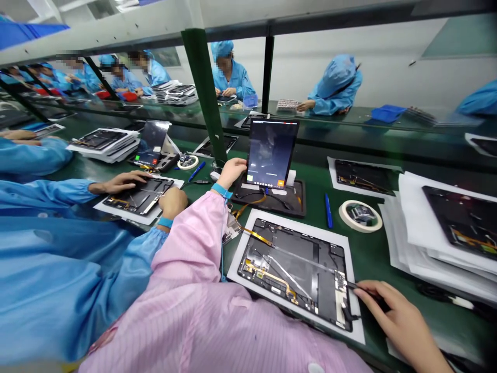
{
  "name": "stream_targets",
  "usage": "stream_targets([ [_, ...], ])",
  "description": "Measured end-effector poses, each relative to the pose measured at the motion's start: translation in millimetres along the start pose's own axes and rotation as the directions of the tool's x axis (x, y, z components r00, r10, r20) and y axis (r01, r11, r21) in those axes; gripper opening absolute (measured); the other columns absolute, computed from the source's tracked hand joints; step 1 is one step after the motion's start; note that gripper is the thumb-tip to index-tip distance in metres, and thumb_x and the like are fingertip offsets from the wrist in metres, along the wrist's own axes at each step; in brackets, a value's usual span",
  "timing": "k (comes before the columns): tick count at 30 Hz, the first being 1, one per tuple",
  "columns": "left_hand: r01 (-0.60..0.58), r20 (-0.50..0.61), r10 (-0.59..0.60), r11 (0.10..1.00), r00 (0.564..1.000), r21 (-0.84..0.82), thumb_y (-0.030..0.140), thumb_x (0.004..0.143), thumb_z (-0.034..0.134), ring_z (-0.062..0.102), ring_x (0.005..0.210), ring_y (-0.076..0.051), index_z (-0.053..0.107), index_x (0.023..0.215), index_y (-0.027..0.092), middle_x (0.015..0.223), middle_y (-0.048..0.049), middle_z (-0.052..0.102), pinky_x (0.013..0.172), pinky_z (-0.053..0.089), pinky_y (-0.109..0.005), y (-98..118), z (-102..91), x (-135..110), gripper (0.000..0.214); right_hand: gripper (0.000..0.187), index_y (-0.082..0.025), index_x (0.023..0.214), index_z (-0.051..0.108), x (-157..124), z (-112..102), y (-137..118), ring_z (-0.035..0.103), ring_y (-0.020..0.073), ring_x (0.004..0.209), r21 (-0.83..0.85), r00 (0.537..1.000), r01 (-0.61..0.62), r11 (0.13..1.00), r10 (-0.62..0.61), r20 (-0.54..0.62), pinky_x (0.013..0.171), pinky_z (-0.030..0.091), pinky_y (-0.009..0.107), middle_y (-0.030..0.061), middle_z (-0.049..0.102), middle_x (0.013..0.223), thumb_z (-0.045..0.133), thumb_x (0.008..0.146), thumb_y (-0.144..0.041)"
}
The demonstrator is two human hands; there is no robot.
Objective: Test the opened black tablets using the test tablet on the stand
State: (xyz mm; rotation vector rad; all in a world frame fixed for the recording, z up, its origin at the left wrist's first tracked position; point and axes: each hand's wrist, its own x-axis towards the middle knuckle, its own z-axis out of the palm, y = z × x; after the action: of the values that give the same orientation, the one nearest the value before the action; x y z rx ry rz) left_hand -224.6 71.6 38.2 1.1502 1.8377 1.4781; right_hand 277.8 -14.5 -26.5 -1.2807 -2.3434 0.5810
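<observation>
**Bench inventory, left to right**

- Co-worker in a blue smock (58, 269): two hands (145, 189) on a dark tablet panel (137, 197), which lies on a white sheet (106, 207).
- Stack of dark tablet panels with white sheets between them (103, 145), on the green surface (373, 259).
- Lit tablet (151, 142), propped upright beyond the stack.
- Blue pen (196, 171), lying at an angle.
- Person's left hand (233, 173), pink sleeve and blue wrist strap (222, 190): fingers against the lower left edge of an upright tablet (272, 153). Grip or light touch: cannot tell.
- Black tray (267, 202), under the upright tablet, with a gold flex cable (248, 207) running from it toward the open unit.
- Open tablet (291, 269), lying flat on a white sheet (295, 220), its internal boards and flex cables exposed.
- Blue pen (329, 210), lying on the surface.
- Roll of masking tape (360, 216), lying flat.
- Person's right hand (399, 316), well apart from the left: pinches a slim black tool (367, 289), its tip at the right edge of the open tablet.
- Stack of white sheets with a dark panel on top (458, 223), at the far right.
</observation>
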Motion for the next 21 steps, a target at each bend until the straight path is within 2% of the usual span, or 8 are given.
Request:
stream_targets([
  [2, 0.106, 0.009, -0.106, 0.985, 0.994, -0.133, 0.030, 0.076, 0.059, 0.066, 0.091, -0.020, 0.065, 0.086, 0.016, 0.094, -0.0088, 0.071, 0.080, 0.049, -0.032, 4.5, 0.2, 3.6, 0.018, 0.044, -0.024, 0.085, 0.069, 0.9, -0.5, -1.1, 0.065, 0.0225, 0.078, 0.002, 1.000, 0.009, 1.000, -0.009, 0.000, 0.068, 0.054, 0.033, 0.0056, 0.069, 0.086, 0.052, 0.083, -0.065],
  [4, 0.116, 0.011, -0.116, 0.979, 0.993, -0.170, 0.038, 0.078, 0.060, 0.066, 0.087, -0.020, 0.064, 0.084, 0.017, 0.091, -0.0087, 0.070, 0.076, 0.049, -0.031, 5.7, 3.9, 5.3, 0.023, 0.044, -0.024, 0.084, 0.069, 1.2, -0.8, -2.3, 0.065, 0.0232, 0.077, 0.006, 1.000, 0.018, 1.000, -0.018, -0.002, 0.067, 0.054, 0.033, 0.0060, 0.070, 0.086, 0.052, 0.084, -0.065],
  [7, -0.050, -0.095, 0.047, 0.998, 0.994, -0.028, 0.038, 0.071, 0.069, 0.064, 0.080, -0.018, 0.062, 0.080, 0.016, 0.082, -0.0059, 0.067, 0.074, 0.048, -0.030, 1.9, 14.2, 6.0, 0.025, 0.044, -0.024, 0.084, 0.069, 0.4, -0.7, -2.8, 0.065, 0.0238, 0.077, 0.002, 1.000, 0.018, 1.000, -0.018, -0.008, 0.066, 0.054, 0.034, 0.0066, 0.069, 0.085, 0.051, 0.084, -0.065],
  [9, -0.140, -0.175, 0.159, 0.983, 0.972, 0.119, 0.034, 0.067, 0.073, 0.062, 0.076, -0.017, 0.059, 0.078, 0.017, 0.077, -0.0032, 0.065, 0.074, 0.047, -0.029, -1.3, 21.3, 6.6, 0.024, 0.043, -0.024, 0.085, 0.069, -0.1, -0.1, -2.4, 0.065, 0.0238, 0.078, -0.001, 1.000, 0.014, 1.000, -0.014, -0.005, 0.066, 0.054, 0.034, 0.0065, 0.069, 0.086, 0.051, 0.084, -0.064],
  [12, -0.151, -0.228, 0.184, 0.976, 0.956, 0.156, 0.037, 0.071, 0.070, 0.062, 0.076, -0.017, 0.058, 0.079, 0.017, 0.077, -0.0030, 0.064, 0.075, 0.047, -0.029, -1.1, 27.9, 9.4, 0.024, 0.043, -0.024, 0.085, 0.069, 0.3, 0.5, -2.7, 0.064, 0.0235, 0.078, -0.002, 1.000, 0.016, 1.000, -0.016, -0.003, 0.068, 0.053, 0.035, 0.0064, 0.069, 0.085, 0.051, 0.085, -0.063],
  [16, -0.123, -0.182, 0.104, 0.988, 0.978, -0.094, 0.040, 0.083, 0.059, 0.064, 0.087, -0.017, 0.058, 0.088, 0.016, 0.092, -0.0068, 0.068, 0.080, 0.048, -0.029, 8.0, 31.7, 15.6, 0.024, 0.045, -0.024, 0.083, 0.068, 1.8, -0.3, -5.6, 0.064, 0.0234, 0.077, 0.002, 1.000, 0.021, 1.000, -0.021, -0.012, 0.068, 0.053, 0.035, 0.0062, 0.068, 0.084, 0.050, 0.085, -0.064],
  [18, -0.181, -0.130, 0.163, 0.973, 0.978, -0.141, 0.034, 0.081, 0.062, 0.064, 0.092, -0.018, 0.055, 0.100, 0.015, 0.100, -0.0085, 0.068, 0.084, 0.049, -0.029, 11.2, 34.8, 16.7, 0.028, 0.044, -0.024, 0.083, 0.068, 1.8, -0.7, -6.2, 0.064, 0.0231, 0.077, 0.005, 1.000, 0.026, 1.000, -0.026, -0.015, 0.069, 0.052, 0.035, 0.0058, 0.068, 0.083, 0.050, 0.085, -0.064],
  [21, -0.334, -0.102, 0.332, 0.943, 0.938, -0.005, 0.025, 0.068, 0.075, 0.062, 0.104, -0.021, 0.045, 0.120, 0.013, 0.114, -0.0129, 0.063, 0.094, 0.047, -0.033, 10.8, 41.4, 12.5, 0.061, 0.044, -0.024, 0.083, 0.068, 1.3, -0.7, -5.7, 0.064, 0.0226, 0.077, -0.001, 0.999, 0.034, 0.999, -0.034, -0.014, 0.070, 0.053, 0.035, 0.0055, 0.068, 0.083, 0.049, 0.086, -0.063],
])
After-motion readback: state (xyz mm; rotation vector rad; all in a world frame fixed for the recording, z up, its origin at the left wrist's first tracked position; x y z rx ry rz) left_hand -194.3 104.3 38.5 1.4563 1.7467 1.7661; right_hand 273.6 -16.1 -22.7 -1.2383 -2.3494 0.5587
